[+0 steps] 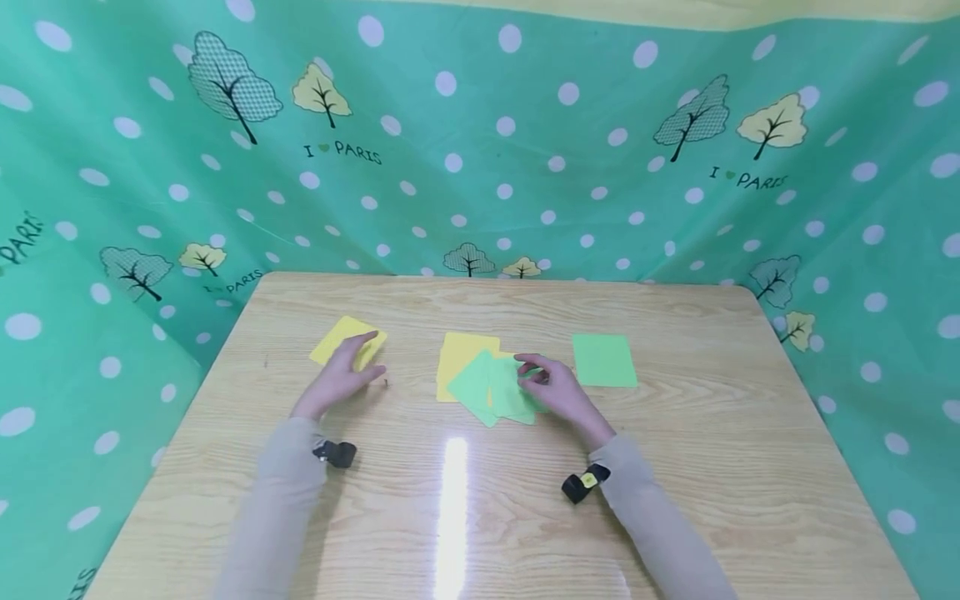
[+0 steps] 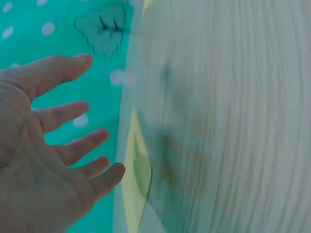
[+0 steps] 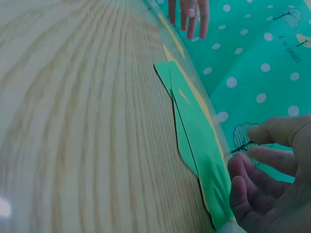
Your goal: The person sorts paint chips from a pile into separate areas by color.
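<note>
Over a yellow square card (image 1: 336, 336) at the left of the table, my left hand (image 1: 339, 382) hovers with fingers spread, holding nothing. The left wrist view confirms the empty left hand (image 2: 48, 145), palm showing. Near the table's middle, several green square cards (image 1: 506, 392) lie fanned and overlapping on yellow cards (image 1: 467, 346). My right hand (image 1: 561, 393) is at the right edge of those green cards, its fingers loosely bent. Nothing shows between the fingers of the right hand (image 3: 272, 184) in the right wrist view.
A green square (image 1: 604, 361) lies by itself right of the right hand. The wooden table (image 1: 705, 433) meets a teal dotted curtain (image 1: 555, 125) along its back and sides. A bright strip of reflected light (image 1: 452, 508) runs down the front middle.
</note>
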Motion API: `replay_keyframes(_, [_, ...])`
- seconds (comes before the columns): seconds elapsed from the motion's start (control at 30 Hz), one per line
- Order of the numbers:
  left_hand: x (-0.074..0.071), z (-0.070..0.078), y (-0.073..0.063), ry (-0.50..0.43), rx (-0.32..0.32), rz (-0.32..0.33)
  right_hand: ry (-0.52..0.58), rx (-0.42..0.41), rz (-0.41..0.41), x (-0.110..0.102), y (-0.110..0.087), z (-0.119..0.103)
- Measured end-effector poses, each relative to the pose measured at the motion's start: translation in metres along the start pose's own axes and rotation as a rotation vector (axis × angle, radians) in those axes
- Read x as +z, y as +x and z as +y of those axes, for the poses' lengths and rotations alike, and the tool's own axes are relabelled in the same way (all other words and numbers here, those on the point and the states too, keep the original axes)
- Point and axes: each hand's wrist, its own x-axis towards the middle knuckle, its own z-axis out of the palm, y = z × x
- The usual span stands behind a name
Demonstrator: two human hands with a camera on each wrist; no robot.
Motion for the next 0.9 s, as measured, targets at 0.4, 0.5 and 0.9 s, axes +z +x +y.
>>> replay_keyframes(0.4, [0.078, 0.053, 0.023, -0.079, 0.176, -0.132, -0.028, 0.071, 0.046, -0.029, -0.015, 0.008])
replay_keyframes(0.5, [0.087, 0.060, 0.024, -0.090, 0.196, -0.158, -0.049, 0.081, 0.034, -0.032, -0.018, 0.009])
replay_keyframes(0.9, [0.107, 0.073, 0.024, -0.269, 0.182, -0.314, -0.012, 0.091, 0.029, -0.033, -0.020, 0.011])
